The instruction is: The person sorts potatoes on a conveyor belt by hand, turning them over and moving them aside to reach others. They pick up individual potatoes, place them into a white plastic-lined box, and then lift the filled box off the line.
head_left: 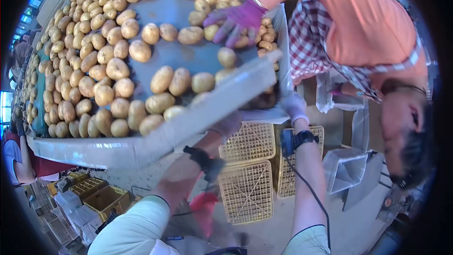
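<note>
My right hand [295,106], in a pale glove, is closed on the near right corner of a white-lined box [283,85] below the table's end. My left hand [228,125], also gloved, is by the box's near side; the sloping table edge partly covers it and its fingers are blurred. Potatoes [140,50] cover much of the blue sorting surface [165,13]. More potatoes [267,35] lie in the box's far part. A co-worker's purple-gloved hand [240,21] is spread over potatoes at the right end of the surface.
A pale raised board [212,99] edges the sorting table. Yellow plastic crates [246,191] stand below my arms. The co-worker [373,19] leans in from the right, near a clear-lined container [347,170]. At left are another person's arm [23,165] and an open yellow crate [107,200].
</note>
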Demonstrator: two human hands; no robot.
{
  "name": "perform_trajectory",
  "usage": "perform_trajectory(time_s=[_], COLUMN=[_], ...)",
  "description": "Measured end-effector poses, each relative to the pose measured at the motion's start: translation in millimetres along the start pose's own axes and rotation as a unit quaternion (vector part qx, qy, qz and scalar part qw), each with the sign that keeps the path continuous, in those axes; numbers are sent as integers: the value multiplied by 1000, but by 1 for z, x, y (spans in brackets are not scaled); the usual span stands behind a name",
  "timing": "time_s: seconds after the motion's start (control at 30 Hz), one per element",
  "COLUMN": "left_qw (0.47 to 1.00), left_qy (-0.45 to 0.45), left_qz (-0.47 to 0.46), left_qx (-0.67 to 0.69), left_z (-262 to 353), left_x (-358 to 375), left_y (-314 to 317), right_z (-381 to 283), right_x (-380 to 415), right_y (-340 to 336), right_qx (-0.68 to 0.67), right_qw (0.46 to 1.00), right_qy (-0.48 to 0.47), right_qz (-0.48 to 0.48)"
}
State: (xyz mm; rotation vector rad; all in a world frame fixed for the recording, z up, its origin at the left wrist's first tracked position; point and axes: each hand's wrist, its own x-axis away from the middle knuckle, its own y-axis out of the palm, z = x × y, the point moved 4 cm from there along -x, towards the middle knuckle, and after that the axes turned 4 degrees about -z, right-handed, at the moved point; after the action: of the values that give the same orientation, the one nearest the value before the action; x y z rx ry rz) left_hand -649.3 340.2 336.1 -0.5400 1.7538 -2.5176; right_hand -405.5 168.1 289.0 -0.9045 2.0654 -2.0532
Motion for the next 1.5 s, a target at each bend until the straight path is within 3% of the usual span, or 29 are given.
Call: perform_trajectory(time_s=[0.03, 0.1, 0.17, 0.2, 0.27, 0.37, 0.43, 0.5, 0.57, 0.63, 0.7, 0.77, 0.8, 0.83, 0.87, 0.9, 0.93, 0.97, 1.0, 1.07, 1.13, 1.17, 1.23, 1.3, 1.4, 1.43, 1.5], left_qw=[997, 997, 984, 990, 978, 960, 936, 894, 862, 826, 757, 786, 797, 834, 839, 845, 883, 883, 932, 975, 953, 951, 909, 897, 900, 913, 923], left_qy=[22, 63, 108, 105, 138, 229, 256, 289, 323, 359, 347, 436, 480, 410, 480, 481, 455, 435, 329, 197, 124, 75, -65, -117, -142, -136, -103], left_qz=[-67, -42, -134, -72, -146, -118, -112, -328, -377, -419, -518, -341, -296, -349, -218, -216, -114, -7, -62, 94, 253, 278, 310, 275, 260, 256, 241], left_qx=[11, 20, -47, -67, -61, 113, 214, 99, 108, 113, 195, 276, 215, 119, 133, -96, 38, 177, 142, -44, -112, -109, -270, -324, -318, -288, -282], left_z=[-7, -7, 13, 25, 64, 116, 148, 188, 215, 248, 290, 288, 280, 276, 248, 229, 210, 188, 161, 76, 12, -17, -101, -158, -225, -244, -247], left_x=[11, 46, 71, 95, 141, 216, 262, 304, 382, 418, 423, 409, 399, 380, 371, 360, 348, 338, 334, 339, 358, 370, 400, 420, 446, 455, 463], left_y=[12, 18, 40, 54, 65, 102, 104, 130, 199, 205, 155, 134, 133, 105, 119, 102, 46, -11, -58, -120, -213, -252, -291, -318, -334, -341, -361], right_z=[3, 2, 12, 22, 56, 101, 106, 139, 159, 175, 191, 209, 218, 222, 226, 226, 225, 225, 224, 222, 216, 214, 213, 217, 207, 205, 157], right_x=[31, 97, 156, 184, 242, 336, 407, 481, 559, 616, 667, 715, 729, 738, 747, 755, 761, 762, 763, 759, 758, 756, 751, 755, 748, 740, 702], right_y=[11, 6, 5, 9, 31, 72, 48, 79, 112, 131, 143, 176, 187, 191, 195, 198, 199, 197, 194, 192, 187, 182, 174, 189, 182, 185, 134], right_qx=[10, -26, -79, -83, -53, 57, -12, -27, -24, -19, -73, -76, -79, -86, -85, -83, -90, -88, -86, -92, -97, -109, -119, -134, -173, -155, -93], right_qw=[1000, 996, 992, 988, 990, 984, 979, 974, 960, 943, 916, 913, 912, 912, 914, 915, 915, 918, 920, 914, 908, 901, 896, 900, 881, 905, 896], right_qy=[18, 41, 22, 25, 10, -55, 8, 20, 77, 136, 260, 292, 315, 318, 319, 319, 322, 323, 325, 340, 353, 362, 368, 342, 375, 329, 391], right_qz=[19, -77, -99, -127, -131, -161, -202, -226, -269, -304, -297, -275, -250, -242, -236, -231, -228, -213, -200, -199, -202, -213, -219, -234, -232, -220, -189])
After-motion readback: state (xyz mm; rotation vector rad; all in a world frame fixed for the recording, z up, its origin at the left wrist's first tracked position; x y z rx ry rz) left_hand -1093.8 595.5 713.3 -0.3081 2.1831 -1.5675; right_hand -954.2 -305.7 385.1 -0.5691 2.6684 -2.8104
